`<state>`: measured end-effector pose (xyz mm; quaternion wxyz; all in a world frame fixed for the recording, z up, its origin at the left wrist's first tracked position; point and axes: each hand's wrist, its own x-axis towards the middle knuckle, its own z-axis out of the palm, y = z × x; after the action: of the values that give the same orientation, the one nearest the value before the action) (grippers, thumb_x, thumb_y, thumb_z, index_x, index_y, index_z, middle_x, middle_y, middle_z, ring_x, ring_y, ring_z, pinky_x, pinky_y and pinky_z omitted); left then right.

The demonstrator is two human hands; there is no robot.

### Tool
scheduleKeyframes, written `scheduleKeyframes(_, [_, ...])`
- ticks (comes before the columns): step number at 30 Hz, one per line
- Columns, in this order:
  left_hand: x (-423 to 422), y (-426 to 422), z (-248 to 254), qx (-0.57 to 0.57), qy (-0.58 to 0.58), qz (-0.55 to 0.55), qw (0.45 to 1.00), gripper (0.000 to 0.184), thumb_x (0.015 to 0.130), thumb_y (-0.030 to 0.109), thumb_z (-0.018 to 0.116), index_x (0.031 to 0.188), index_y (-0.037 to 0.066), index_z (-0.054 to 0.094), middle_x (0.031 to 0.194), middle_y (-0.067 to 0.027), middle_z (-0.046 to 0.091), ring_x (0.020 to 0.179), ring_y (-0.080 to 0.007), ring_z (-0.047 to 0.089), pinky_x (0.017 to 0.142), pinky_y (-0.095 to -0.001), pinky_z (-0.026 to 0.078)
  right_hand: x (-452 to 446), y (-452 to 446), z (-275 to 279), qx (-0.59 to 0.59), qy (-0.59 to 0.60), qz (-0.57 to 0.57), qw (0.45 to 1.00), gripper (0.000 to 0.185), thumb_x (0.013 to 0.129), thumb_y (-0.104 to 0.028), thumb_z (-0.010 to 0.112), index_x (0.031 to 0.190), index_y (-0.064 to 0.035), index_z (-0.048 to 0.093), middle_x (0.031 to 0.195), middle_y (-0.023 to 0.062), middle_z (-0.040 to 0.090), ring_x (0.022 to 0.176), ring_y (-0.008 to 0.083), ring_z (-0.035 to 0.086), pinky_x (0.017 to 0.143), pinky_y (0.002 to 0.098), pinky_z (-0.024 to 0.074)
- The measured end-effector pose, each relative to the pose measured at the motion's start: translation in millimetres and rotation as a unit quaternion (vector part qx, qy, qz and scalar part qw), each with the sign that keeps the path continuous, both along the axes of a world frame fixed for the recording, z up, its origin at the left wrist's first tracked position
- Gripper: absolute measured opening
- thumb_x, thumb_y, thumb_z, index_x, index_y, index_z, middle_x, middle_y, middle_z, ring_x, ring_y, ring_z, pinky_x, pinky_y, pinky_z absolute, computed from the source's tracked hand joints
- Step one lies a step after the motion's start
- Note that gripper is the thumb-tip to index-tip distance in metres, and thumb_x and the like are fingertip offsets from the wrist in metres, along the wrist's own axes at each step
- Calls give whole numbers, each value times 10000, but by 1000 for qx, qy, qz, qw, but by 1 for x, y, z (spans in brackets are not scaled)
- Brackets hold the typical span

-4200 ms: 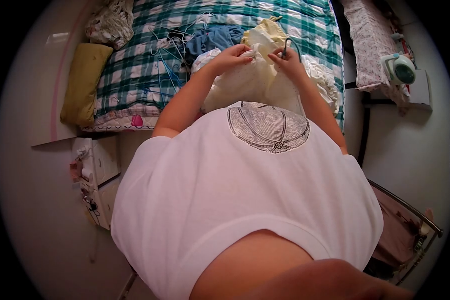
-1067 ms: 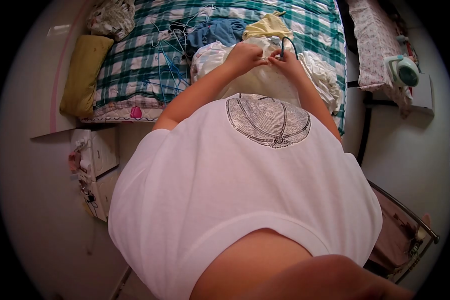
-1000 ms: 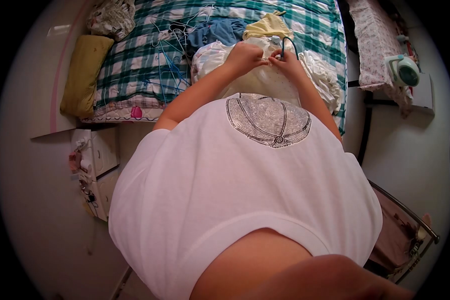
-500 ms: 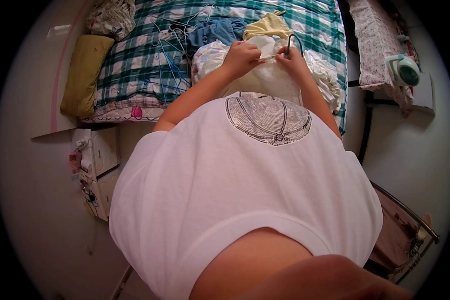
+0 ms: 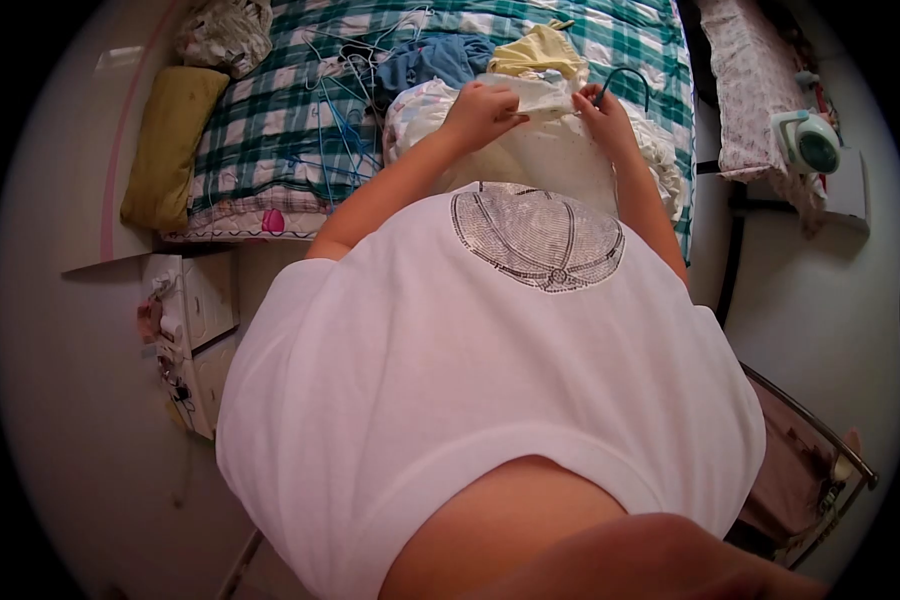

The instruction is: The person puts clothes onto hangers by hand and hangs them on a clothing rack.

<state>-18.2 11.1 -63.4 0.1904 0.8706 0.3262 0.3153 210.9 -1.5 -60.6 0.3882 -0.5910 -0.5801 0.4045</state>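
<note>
My left hand (image 5: 482,113) is closed, fingers pinching the upper edge of a white garment (image 5: 545,155) that hangs toward my chest. My right hand (image 5: 606,122) is closed too, gripping a dark teal hanger (image 5: 627,72) whose curved hook stands up past the fingers. The fingertips of that hand also touch the garment's edge. Most of the hanger's body is hidden by the cloth and hand. Just beyond my hands lie a yellow garment (image 5: 540,52) and a blue garment (image 5: 432,62).
Several loose hangers (image 5: 342,130) lie left of my arm on the green plaid bedcover (image 5: 260,110). White ruffled cloth (image 5: 660,165) is at the bed's right side. An olive cushion (image 5: 175,145) rests at the left edge. A small fan (image 5: 812,143) stands at right.
My right hand and the hanger hook have moved right, and the hook leans further right. My hands are farther apart, with the garment's upper edge spread wider between them.
</note>
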Motion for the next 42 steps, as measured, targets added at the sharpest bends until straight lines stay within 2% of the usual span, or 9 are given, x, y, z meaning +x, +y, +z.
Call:
scheduleKeyframes(3, [1, 5, 3, -74, 75, -28, 994, 341, 685, 433, 644, 728, 114, 531, 758, -42, 556, 747, -224, 535, 761, -379, 328, 0, 6, 4, 42, 27, 39, 998, 174, 821, -226, 583, 834, -57, 543, 716, -25, 532, 665, 57, 458, 595, 211, 376])
scheduleKeyframes(9, [13, 12, 12, 78, -94, 68, 990, 452, 696, 392, 654, 999, 86, 518, 959, -91, 579, 971, -297, 509, 878, -371, 341, -19, 2, 23, 26, 75, 109, 991, 210, 811, -219, 607, 905, -57, 512, 769, -29, 499, 690, 61, 438, 611, 206, 364])
scheduleKeyframes(12, [11, 15, 15, -4, -13, -10, 1000, 416, 709, 385, 641, 965, 71, 547, 913, -91, 588, 930, -251, 541, 801, -369, 374, -23, 4, 28, -1, 87, 147, 985, 231, 808, -170, 611, 967, -52, 491, 830, -3, 515, 753, 72, 493, 661, 206, 402])
scheduleKeyframes(15, [8, 24, -5, -264, -76, -34, 961, 322, 747, 325, 621, 894, 43, 575, 798, -80, 602, 773, -208, 578, 672, -304, 421, -26, 4, 35, -21, 86, 149, 985, 269, 786, -120, 630, 997, -49, 479, 853, 6, 523, 784, 77, 517, 679, 206, 423])
scheduleKeyframes(18, [0, 30, -11, -312, -109, -65, 942, 267, 833, 291, 549, 900, 37, 598, 784, 17, 580, 736, -47, 500, 648, -199, 402, -21, 3, 38, -18, 74, 152, 985, 248, 777, -85, 632, 966, -45, 477, 851, 5, 522, 784, 69, 520, 673, 204, 428])
scheduleKeyframes(29, [-9, 29, 3, -417, -233, -19, 878, 340, 879, 377, 471, 932, 52, 557, 795, 49, 513, 714, -29, 456, 626, -197, 391, 6, -2, 19, 10, 234, 151, 960, 173, 801, -94, 605, 897, -75, 463, 808, -41, 472, 702, 40, 437, 592, 182, 367])
scheduleKeyframes(33, [-3, 28, 2, -336, -210, -42, 917, 292, 882, 348, 478, 884, 63, 542, 759, 49, 483, 700, -33, 428, 624, -191, 371, -12, -14, 42, 7, 40, 166, 985, 264, 755, -119, 658, 940, -66, 477, 894, 16, 502, 812, 97, 486, 665, 222, 410])
scheduleKeyframes(36, [-1, 25, 7, -334, -203, -35, 920, 285, 873, 351, 494, 874, 69, 532, 752, 47, 472, 690, -40, 411, 623, -188, 358, -26, -19, 39, 237, -159, 130, 950, 315, 677, -206, 721, 883, -62, 531, 893, 47, 532, 778, 188, 552, 670, 270, 444])
scheduleKeyframes(42, [-9, 26, 15, -429, -232, -20, 873, 315, 845, 372, 535, 909, 64, 533, 798, 31, 507, 719, -56, 451, 652, -200, 382, -39, -25, 37, 347, -206, 41, 914, 269, 632, -155, 730, 829, -68, 569, 913, 67, 539, 808, 242, 566, 655, 330, 470])
